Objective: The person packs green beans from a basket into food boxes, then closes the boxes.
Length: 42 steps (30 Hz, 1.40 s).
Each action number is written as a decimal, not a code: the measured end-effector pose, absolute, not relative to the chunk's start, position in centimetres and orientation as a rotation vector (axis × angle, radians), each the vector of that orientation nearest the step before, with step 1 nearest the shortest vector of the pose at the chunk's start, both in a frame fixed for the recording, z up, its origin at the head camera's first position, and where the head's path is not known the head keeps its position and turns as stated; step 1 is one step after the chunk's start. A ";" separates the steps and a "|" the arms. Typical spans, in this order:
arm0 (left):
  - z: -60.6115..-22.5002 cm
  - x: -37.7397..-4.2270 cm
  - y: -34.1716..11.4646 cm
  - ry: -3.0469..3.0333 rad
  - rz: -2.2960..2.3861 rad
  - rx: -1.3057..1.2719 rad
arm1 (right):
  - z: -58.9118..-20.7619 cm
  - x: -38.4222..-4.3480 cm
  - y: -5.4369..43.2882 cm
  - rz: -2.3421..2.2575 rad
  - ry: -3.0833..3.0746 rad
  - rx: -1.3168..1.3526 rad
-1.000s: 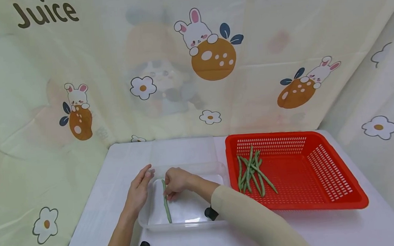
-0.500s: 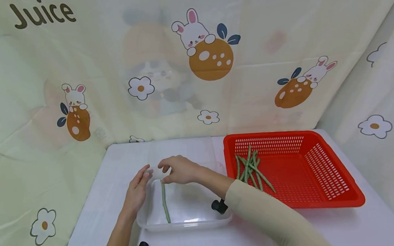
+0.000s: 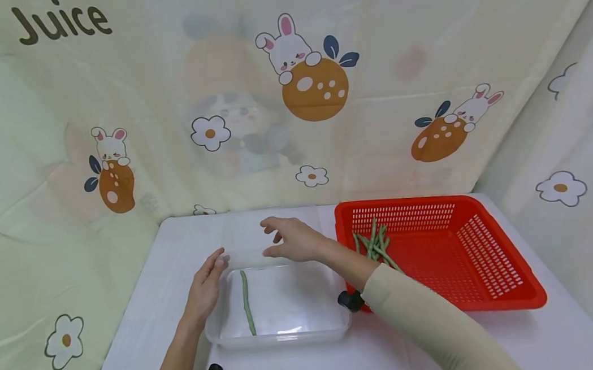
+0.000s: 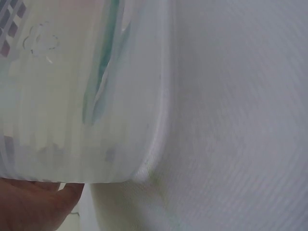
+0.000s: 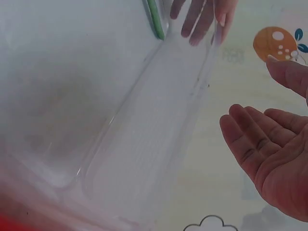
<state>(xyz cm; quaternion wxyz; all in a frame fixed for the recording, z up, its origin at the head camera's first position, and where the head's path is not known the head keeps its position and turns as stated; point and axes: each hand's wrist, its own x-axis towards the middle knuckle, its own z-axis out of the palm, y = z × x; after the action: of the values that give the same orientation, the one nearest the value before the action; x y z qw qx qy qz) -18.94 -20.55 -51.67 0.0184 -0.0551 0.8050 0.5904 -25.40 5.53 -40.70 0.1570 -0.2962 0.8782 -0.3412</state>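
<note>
In the head view, a single green bean [image 3: 247, 302] lies lengthwise near the left side of a clear plastic container [image 3: 277, 339]. My left hand [image 3: 205, 289] rests against the container's far left corner, its fingers fairly straight; through the clear wall its fingers [image 5: 195, 21] show in the right wrist view. My right hand [image 3: 296, 240] hovers over the container's far edge with nothing in it, thumb and fingers spread apart. Several more green beans [image 3: 376, 239] lie heaped in the left part of a red basket [image 3: 487, 303]; my right forearm hides some of them.
The basket stands right beside the container on a white-covered table [image 3: 146, 307]. Behind hangs a pale printed cloth [image 3: 255, 170], with another cloth [image 3: 565, 236] on the right. Each wrist carries a small black camera [image 3: 351, 301].
My right hand has let go of the green bean, leaving it in the container, and has lifted up and to the right. My left hand has stayed at the container's corner.
</note>
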 end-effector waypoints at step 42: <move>-51.4 -18.9 -20.5 2.475 1.839 -0.189 | -41.9 -27.4 15.7 -1.202 2.627 -0.528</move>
<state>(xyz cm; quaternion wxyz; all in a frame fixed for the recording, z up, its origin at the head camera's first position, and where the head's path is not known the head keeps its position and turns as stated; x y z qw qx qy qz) -18.90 -20.51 -51.44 0.0264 -0.0611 0.8009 0.5951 -27.40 15.70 -41.86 0.1021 -0.1789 0.8898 -0.4071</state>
